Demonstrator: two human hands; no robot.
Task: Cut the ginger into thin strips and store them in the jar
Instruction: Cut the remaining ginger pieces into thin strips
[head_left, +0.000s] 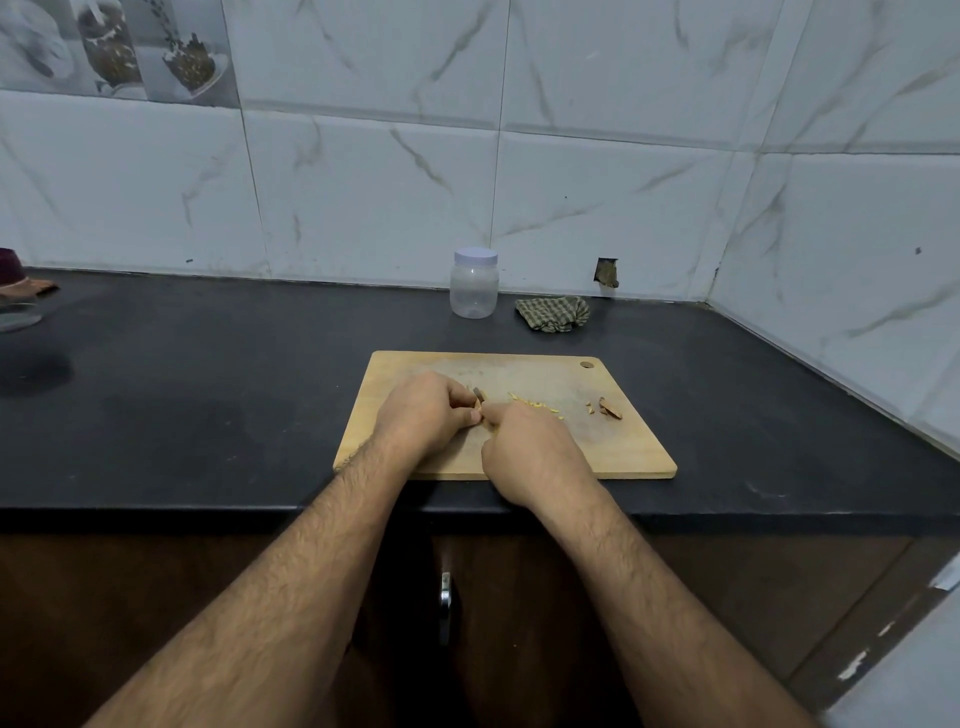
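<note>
On the wooden cutting board (623, 447) my left hand (426, 415) presses down on a small piece of ginger, mostly hidden under the fingers. My right hand (530, 447) is closed around a knife; only the dark blade tip (479, 394) shows between the two hands. Thin yellow ginger strips (535, 404) lie just right of the hands. Brown peel scraps (607, 408) rest farther right on the board. A clear plastic jar (474, 283) with a white lid on stands behind the board by the wall.
A crumpled checked cloth (554, 313) lies right of the jar. The black counter (208, 395) spreads left of the board, with some items (21, 296) at its far left edge. Tiled walls enclose the back and right. A cabinet handle (445, 603) is below the counter edge.
</note>
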